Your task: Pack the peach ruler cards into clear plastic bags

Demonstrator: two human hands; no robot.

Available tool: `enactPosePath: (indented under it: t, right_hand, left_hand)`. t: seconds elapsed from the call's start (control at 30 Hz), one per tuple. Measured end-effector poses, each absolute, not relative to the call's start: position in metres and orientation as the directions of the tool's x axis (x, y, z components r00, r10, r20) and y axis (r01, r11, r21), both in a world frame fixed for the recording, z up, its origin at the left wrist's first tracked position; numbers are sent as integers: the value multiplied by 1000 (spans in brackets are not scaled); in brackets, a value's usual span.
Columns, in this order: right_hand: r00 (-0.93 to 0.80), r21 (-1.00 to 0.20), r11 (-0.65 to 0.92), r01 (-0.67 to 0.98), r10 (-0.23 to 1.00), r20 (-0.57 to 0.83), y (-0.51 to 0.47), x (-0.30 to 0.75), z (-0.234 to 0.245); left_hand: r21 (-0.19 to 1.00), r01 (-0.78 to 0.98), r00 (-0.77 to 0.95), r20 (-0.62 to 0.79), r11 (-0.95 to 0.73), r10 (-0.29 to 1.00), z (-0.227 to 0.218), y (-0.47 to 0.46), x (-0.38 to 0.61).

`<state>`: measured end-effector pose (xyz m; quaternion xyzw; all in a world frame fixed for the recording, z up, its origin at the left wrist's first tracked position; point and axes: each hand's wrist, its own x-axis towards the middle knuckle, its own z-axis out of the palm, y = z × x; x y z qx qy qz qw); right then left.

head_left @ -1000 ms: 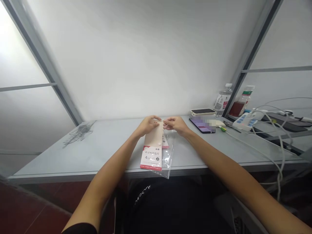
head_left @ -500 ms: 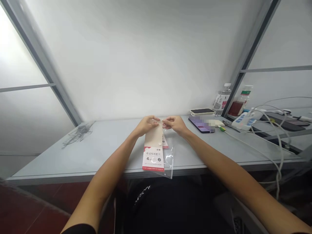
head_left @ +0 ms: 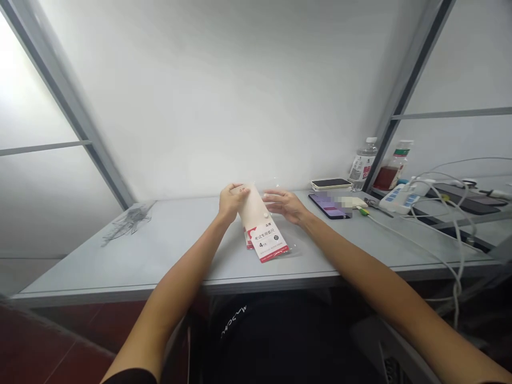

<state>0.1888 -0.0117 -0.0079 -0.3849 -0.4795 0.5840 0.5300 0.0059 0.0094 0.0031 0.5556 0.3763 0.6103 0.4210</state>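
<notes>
A dark shirt (head_left: 256, 336) with pale lettering is showing at the bottom of the view, and two bare forearms are reaching out over the front edge of the surface (head_left: 180, 250). The left hand (head_left: 231, 201) is closed on the top of a cream card (head_left: 253, 208), tilting it up at an angle, while the card's lower end, with a red-and-white label (head_left: 267, 242) printed for an exam ruler set, is sloping down toward the surface. The right hand (head_left: 285, 206) is holding nothing: it is open, with its fingers (head_left: 270, 196) spread, and is hovering just beside the card without seeming to touch it.

A clear plastic bag (head_left: 293, 248) is showing only as faint glints around the label, so I cannot tell whether the card is sitting inside it or has come out. A red-edged sheet (head_left: 248, 240) is poking out from behind the label, and whatever else the packet is holding stays hidden.

Farther right, a purple-screened phone (head_left: 326, 205) is lying flat, partly blurred out, with a second phone (head_left: 331, 184) behind it. A power strip (head_left: 400, 198) and tangled white cables (head_left: 452, 224) are spreading beyond them, and two plastic bottles (head_left: 363, 165) (head_left: 394, 170) are standing against the white wall (head_left: 224, 96).
</notes>
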Motion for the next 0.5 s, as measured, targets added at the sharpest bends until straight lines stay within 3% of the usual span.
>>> enactPosePath:
  t: [0.13, 0.2, 0.27, 0.4, 0.5]
  right_hand:
    - [-120, -968, 39, -249, 990, 71, -8, 180, -16]
    - [-97, -960, 64, -271, 991, 93, -7, 179, -18]
    - [-67, -950, 90, -299, 991, 115, -5, 179, -18]
    - [-8, -940, 151, -305, 987, 161, -3, 181, -17]
    - [-19, -944, 166, -286, 984, 179, -5, 182, -15]
  left_hand:
    - [908, -254, 35, 352, -333, 935, 1, 6, 11]
    - [916, -253, 69, 338, -311, 939, 0, 4, 14]
    - [919, -137, 50, 378, -369, 924, -1, 2, 15]
    - [812, 310, -19, 525, -494, 851, -3, 1, 13]
    - [742, 454, 27, 542, -493, 840, -3, 2, 12]
